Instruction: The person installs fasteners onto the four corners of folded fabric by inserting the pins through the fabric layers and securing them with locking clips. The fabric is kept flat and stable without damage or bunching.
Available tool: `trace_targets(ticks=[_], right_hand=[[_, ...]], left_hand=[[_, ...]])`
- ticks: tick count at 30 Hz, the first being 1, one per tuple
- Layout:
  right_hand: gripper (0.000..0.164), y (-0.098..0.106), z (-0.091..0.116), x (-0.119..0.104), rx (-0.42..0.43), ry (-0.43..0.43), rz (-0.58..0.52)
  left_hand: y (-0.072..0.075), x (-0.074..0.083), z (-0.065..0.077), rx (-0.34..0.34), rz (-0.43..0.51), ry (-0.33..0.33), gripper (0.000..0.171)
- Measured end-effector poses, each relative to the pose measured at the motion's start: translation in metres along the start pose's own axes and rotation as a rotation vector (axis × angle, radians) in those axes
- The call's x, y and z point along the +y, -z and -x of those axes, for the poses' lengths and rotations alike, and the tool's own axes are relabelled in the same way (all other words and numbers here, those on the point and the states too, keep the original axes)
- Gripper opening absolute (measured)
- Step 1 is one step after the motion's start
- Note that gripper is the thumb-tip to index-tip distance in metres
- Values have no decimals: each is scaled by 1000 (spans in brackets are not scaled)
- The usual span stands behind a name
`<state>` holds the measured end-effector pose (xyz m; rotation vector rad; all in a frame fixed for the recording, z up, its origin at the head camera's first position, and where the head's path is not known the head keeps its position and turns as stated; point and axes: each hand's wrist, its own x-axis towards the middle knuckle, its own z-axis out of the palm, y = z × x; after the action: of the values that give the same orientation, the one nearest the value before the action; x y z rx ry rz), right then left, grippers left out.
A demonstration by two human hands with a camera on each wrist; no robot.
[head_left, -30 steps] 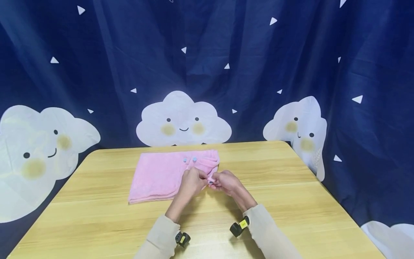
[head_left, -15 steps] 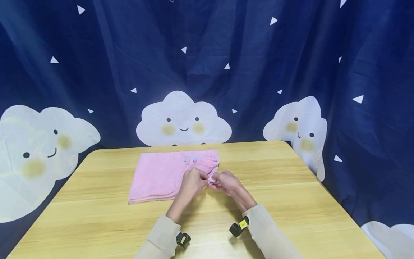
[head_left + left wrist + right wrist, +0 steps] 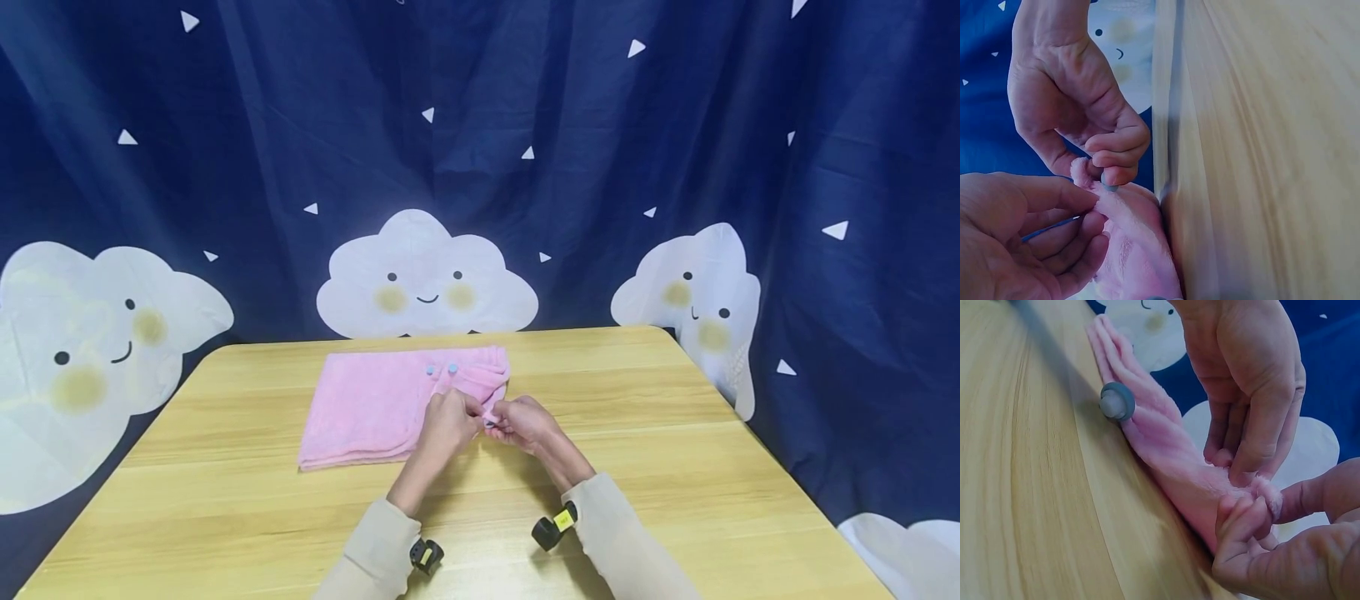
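A pink plush cloth, folded flat, lies on the wooden table with two pale blue buttons showing near its far right part. My left hand pinches its near right edge. Close beside it, my right hand grips the raised corner of the same edge between thumb and curled fingers. In the left wrist view, a grey-blue button shows under the right fingertips. A round grey snap button stands out from the cloth in the right wrist view. The fingers partly hide the pinched edge.
The wooden table has rounded far corners. Behind it hangs a dark blue curtain with smiling clouds and white triangles. Black wrist cameras sit at the left cuff and the right cuff.
Almost nothing differs: both hands keep their hold on the cloth's edge, and the cloth stays in place. The head view has shifted very slightly.
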<state>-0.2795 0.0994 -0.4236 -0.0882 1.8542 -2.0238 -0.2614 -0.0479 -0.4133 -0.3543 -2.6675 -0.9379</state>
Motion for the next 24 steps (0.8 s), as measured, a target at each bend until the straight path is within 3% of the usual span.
trace_targets(ticks=[8, 15, 18, 24], right_hand=[[21, 0, -2, 3, 39, 7, 9], [14, 1, -1, 2, 144, 77, 10], [13, 1, 0, -1, 109, 92, -33], [16, 5, -2, -7, 49, 81, -79]], left_hand=[[0, 2, 1, -3, -6, 17, 13], [-5, -2, 1, -24, 9, 4, 14], [-2, -3, 0, 0, 28, 34, 12], [6, 0, -2, 11, 48, 22, 12]])
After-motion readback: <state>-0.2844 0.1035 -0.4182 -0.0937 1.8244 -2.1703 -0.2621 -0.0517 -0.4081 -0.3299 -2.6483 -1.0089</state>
